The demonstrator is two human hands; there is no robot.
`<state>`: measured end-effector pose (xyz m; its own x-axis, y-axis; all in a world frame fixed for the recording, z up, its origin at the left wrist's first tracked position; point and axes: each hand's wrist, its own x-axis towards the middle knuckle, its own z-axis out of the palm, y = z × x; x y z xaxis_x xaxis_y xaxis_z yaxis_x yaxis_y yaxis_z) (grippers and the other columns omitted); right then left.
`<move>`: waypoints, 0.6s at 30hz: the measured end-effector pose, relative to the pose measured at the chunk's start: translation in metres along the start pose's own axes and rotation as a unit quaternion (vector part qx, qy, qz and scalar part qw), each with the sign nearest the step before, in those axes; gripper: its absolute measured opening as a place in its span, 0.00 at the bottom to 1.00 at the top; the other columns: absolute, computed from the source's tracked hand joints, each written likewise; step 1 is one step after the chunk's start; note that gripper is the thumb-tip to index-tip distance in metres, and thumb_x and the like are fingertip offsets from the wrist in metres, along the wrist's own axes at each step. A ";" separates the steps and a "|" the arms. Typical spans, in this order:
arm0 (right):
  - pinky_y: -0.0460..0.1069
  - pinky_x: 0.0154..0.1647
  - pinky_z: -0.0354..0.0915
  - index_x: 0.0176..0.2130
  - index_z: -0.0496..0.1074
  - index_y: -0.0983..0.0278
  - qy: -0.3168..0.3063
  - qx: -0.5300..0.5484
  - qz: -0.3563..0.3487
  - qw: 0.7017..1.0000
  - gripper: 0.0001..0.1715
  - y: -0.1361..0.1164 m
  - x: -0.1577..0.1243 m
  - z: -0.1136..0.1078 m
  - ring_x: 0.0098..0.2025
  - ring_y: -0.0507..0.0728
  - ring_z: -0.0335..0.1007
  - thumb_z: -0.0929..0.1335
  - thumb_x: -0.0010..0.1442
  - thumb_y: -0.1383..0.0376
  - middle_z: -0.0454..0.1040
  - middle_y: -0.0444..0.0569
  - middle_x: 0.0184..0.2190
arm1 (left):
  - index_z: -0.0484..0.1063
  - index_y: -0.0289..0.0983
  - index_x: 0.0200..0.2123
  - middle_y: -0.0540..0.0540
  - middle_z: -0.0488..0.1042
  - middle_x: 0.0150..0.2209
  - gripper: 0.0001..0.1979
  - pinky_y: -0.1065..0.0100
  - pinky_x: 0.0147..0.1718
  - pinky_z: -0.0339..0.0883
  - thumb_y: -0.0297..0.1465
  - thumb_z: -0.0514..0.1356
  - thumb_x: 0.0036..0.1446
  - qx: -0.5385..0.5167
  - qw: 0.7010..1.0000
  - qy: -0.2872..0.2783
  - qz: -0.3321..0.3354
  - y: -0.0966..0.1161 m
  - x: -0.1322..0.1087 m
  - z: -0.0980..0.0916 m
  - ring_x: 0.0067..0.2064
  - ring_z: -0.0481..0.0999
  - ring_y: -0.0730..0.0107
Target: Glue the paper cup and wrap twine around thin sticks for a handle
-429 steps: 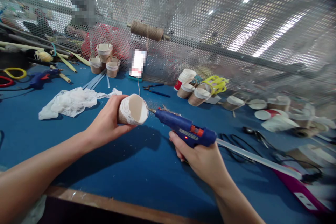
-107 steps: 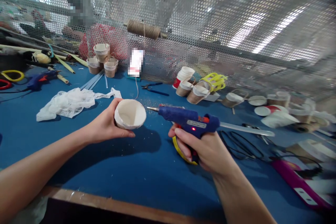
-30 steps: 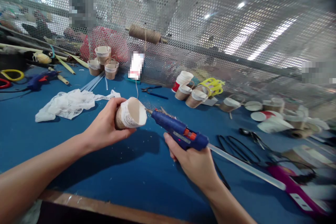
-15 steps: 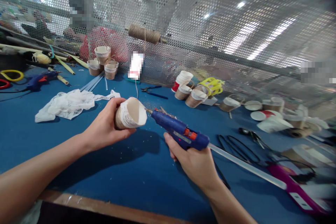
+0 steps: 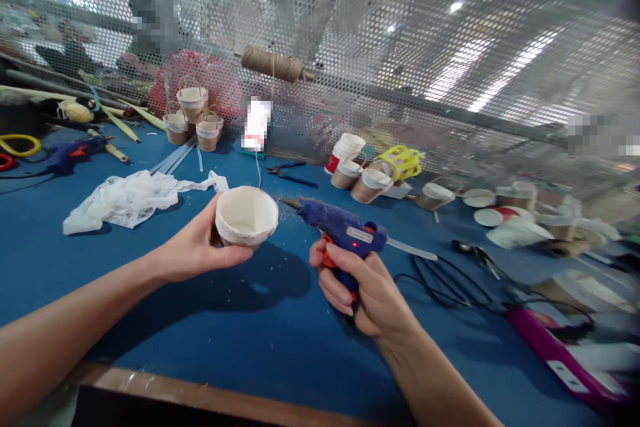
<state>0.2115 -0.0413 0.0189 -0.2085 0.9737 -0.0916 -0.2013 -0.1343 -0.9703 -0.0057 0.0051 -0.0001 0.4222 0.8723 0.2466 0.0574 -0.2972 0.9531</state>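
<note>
My left hand (image 5: 200,240) is wrapped round a paper cup (image 5: 247,217) with a brown lower part and a white lace-like band at its rim. The cup's mouth is tilted toward me, and its inside shows white. In my right hand (image 5: 360,287) is a blue hot glue gun (image 5: 340,223), with fingers round its handle at the orange trigger. Its nozzle points left, just beside the cup's rim and apart from it. A clear glue stick (image 5: 413,250) sticks out of the gun's back. White lace fabric (image 5: 125,200) lies crumpled left of the cup.
Small handled cups (image 5: 193,103) are stacked at the back left. More cups (image 5: 370,185) stand at the back right. Pliers (image 5: 293,173) lie before the mesh screen, where a twine roll (image 5: 271,63) hangs. A second glue gun (image 5: 75,152) lies left; a purple power strip (image 5: 560,353) lies right.
The glue gun's nozzle has drawn away from the cup's rim, and the gun has turned in my right hand. My left hand has tipped the cup so its mouth faces me more.
</note>
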 end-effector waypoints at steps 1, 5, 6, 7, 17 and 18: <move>0.39 0.08 0.43 0.26 0.68 0.67 -0.005 0.005 0.004 1.000 0.13 0.001 0.000 0.000 0.10 0.42 0.43 0.66 0.53 0.59 0.55 0.36 0.08 | 0.58 0.35 0.48 0.38 0.71 0.43 0.29 0.61 0.40 0.69 0.33 0.62 0.42 0.000 1.000 -0.001 -0.002 0.000 0.000 0.000 0.43 0.73 0.60; 0.39 0.08 0.43 0.26 0.68 0.67 -0.016 0.009 0.017 1.000 0.13 0.003 0.001 0.001 0.10 0.42 0.43 0.66 0.54 0.59 0.54 0.35 0.08 | 0.58 0.35 0.48 0.38 0.72 0.42 0.28 0.60 0.39 0.69 0.33 0.62 0.42 -0.022 1.000 -0.014 -0.010 0.001 0.000 0.002 0.42 0.73 0.60; 0.39 0.09 0.43 0.26 0.68 0.67 -0.018 0.008 0.017 1.000 0.13 0.003 0.000 0.002 0.10 0.42 0.44 0.65 0.54 0.59 0.54 0.36 0.08 | 0.57 0.35 0.49 0.38 0.72 0.42 0.29 0.60 0.39 0.69 0.33 0.62 0.43 -0.027 0.999 -0.016 -0.011 0.001 0.000 0.002 0.42 0.73 0.60; 0.39 0.09 0.44 0.26 0.68 0.67 -0.018 0.006 0.016 1.000 0.13 0.004 0.000 0.002 0.10 0.42 0.44 0.65 0.54 0.59 0.54 0.36 0.08 | 0.57 0.35 0.49 0.38 0.72 0.42 0.29 0.60 0.39 0.69 0.33 0.62 0.43 -0.032 0.999 -0.018 -0.011 0.000 0.000 0.002 0.42 0.73 0.61; 0.40 0.09 0.44 0.26 0.67 0.67 0.012 -0.057 -0.004 0.998 0.15 0.003 -0.001 0.004 0.09 0.44 0.46 0.65 0.54 0.57 0.55 0.36 0.08 | 0.57 0.36 0.50 0.39 0.71 0.43 0.29 0.60 0.40 0.68 0.31 0.62 0.43 -0.032 0.999 -0.028 -0.013 0.002 -0.001 0.002 0.42 0.72 0.62; 0.41 0.09 0.45 0.27 0.67 0.67 0.022 -0.079 -0.015 0.997 0.15 0.003 -0.001 0.004 0.10 0.44 0.47 0.65 0.54 0.57 0.56 0.36 0.08 | 0.57 0.36 0.50 0.39 0.71 0.43 0.30 0.60 0.40 0.68 0.30 0.62 0.43 -0.027 0.999 -0.026 -0.011 0.002 -0.001 0.002 0.42 0.72 0.62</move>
<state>0.2074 -0.0431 0.0169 -0.1611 0.9846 -0.0680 -0.0528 -0.0774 -0.9956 -0.0047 0.0030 0.0011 0.4684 0.8564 0.2173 0.0196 -0.2560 0.9665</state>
